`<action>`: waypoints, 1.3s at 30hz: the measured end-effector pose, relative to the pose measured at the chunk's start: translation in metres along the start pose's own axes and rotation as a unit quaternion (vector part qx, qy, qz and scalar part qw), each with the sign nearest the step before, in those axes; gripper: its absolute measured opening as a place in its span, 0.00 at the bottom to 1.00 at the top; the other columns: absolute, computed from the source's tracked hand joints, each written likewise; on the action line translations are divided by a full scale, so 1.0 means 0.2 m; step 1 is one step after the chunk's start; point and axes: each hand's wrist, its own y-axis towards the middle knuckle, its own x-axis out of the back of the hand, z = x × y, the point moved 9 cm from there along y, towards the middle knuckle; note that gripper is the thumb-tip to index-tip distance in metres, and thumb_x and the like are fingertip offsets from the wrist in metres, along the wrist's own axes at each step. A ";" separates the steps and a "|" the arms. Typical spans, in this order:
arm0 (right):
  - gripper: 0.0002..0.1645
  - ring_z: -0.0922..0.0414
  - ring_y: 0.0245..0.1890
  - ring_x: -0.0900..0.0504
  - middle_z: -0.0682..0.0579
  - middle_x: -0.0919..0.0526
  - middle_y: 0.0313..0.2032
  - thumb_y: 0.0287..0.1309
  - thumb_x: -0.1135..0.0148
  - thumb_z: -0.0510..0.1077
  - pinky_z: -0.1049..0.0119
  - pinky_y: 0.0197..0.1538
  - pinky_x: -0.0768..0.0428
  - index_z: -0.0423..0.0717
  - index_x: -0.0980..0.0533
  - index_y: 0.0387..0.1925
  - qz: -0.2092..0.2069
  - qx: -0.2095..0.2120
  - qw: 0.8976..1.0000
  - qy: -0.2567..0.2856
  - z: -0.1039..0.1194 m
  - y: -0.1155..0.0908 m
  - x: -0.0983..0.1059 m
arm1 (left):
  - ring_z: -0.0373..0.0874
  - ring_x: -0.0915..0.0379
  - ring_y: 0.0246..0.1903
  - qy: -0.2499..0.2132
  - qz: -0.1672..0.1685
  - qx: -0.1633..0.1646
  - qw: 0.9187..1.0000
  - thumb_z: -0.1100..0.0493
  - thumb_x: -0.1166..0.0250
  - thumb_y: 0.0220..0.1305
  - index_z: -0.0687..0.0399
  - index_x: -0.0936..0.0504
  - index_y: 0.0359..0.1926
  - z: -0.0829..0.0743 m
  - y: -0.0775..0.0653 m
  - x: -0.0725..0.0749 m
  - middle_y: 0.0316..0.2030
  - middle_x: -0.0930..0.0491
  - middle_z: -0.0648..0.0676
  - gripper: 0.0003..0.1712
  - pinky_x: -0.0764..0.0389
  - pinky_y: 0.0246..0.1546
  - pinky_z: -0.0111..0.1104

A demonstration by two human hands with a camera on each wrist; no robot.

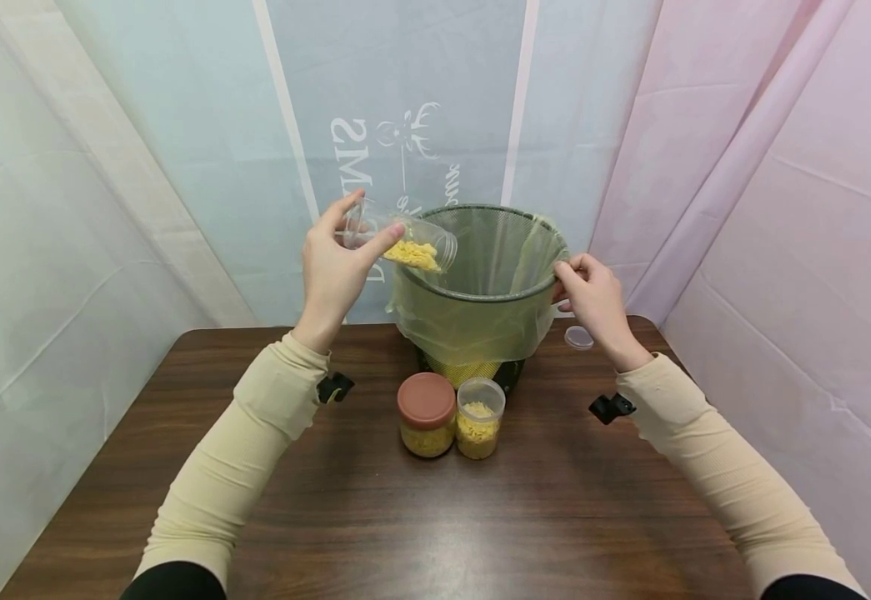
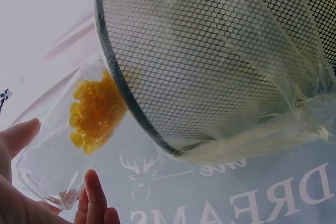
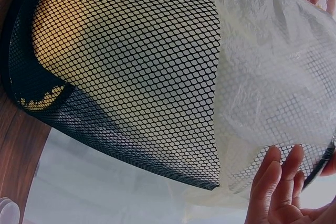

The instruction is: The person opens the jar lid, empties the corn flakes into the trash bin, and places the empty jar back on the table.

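My left hand [image 1: 333, 271] grips a clear jar [image 2: 50, 153] by its base end, thumb on one side and fingers on the other. The jar lies tilted on its side, its mouth at the left part of the bin's rim. Yellow flakes [image 1: 414, 255] have gathered toward the mouth. A dark mesh wastebasket [image 3: 152, 72] stands upright, lined with a thin pale-yellow bag [image 1: 473, 333] folded down over its rim. At the right of that rim, my right hand [image 1: 593, 296] pinches the edge, thumb on top and the other fingers outside against the bag [image 3: 252, 77].
In front of the wastebasket stand a jar with a reddish-brown lid [image 1: 426, 402] and an uncovered clear jar [image 1: 480, 429] of yellow flakes, side by side. A small clear lid [image 1: 578, 337] lies right of the bin on the dark wooden table [image 1: 315, 508]. Cloth curtains [image 1: 202, 108] surround the table.
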 end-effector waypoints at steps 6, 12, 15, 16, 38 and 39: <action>0.17 0.67 0.21 0.18 0.66 0.20 0.17 0.63 0.51 0.55 0.64 0.30 0.17 0.47 0.28 0.32 -0.002 0.002 1.000 -0.004 0.00 0.00 0.00 | 0.38 0.21 0.31 0.006 0.003 -0.012 1.000 0.40 0.26 0.45 0.37 0.26 0.61 -0.02 0.01 0.00 0.41 0.22 0.59 0.39 0.23 0.30 0.30; 0.16 0.67 0.21 0.18 0.67 0.21 0.16 0.63 0.51 0.55 0.66 0.29 0.17 0.46 0.28 0.32 -0.003 0.003 1.000 -0.002 0.01 0.00 0.00 | 0.37 0.21 0.31 0.010 0.004 -0.009 1.000 0.40 0.26 0.45 0.35 0.26 0.60 -0.02 0.02 -0.01 0.38 0.24 0.52 0.39 0.22 0.30 0.30; 0.16 0.67 0.20 0.18 0.67 0.21 0.16 0.63 0.51 0.55 0.68 0.28 0.18 0.47 0.28 0.31 -0.003 0.003 1.000 -0.002 0.01 0.00 0.00 | 0.37 0.21 0.32 0.011 0.005 -0.008 1.000 0.39 0.26 0.44 0.35 0.26 0.60 -0.02 0.02 -0.01 0.40 0.24 0.51 0.39 0.22 0.31 0.30; 0.16 0.67 0.20 0.18 0.67 0.21 0.16 0.63 0.51 0.55 0.69 0.27 0.18 0.47 0.28 0.31 -0.003 0.003 1.000 -0.002 0.01 0.00 0.00 | 0.37 0.20 0.32 0.011 0.006 -0.009 1.000 0.39 0.25 0.44 0.35 0.26 0.61 -0.02 0.02 -0.01 0.41 0.25 0.52 0.40 0.22 0.31 0.30; 0.17 0.68 0.20 0.19 0.66 0.20 0.16 0.63 0.51 0.54 0.72 0.26 0.19 0.45 0.27 0.33 -0.003 0.002 1.000 0.005 0.03 -0.01 -0.01 | 0.39 0.23 0.31 0.020 0.006 -0.018 1.000 0.40 0.24 0.40 0.42 0.30 0.59 -0.06 0.02 -0.03 0.44 0.25 0.51 0.43 0.24 0.31 0.32; 0.17 0.68 0.20 0.19 0.66 0.20 0.16 0.63 0.51 0.54 0.72 0.26 0.19 0.45 0.27 0.33 -0.003 0.002 1.000 0.004 0.03 -0.01 -0.01 | 0.39 0.23 0.31 0.022 0.005 -0.020 1.000 0.40 0.23 0.40 0.43 0.29 0.58 -0.06 0.02 -0.03 0.45 0.25 0.51 0.43 0.24 0.31 0.32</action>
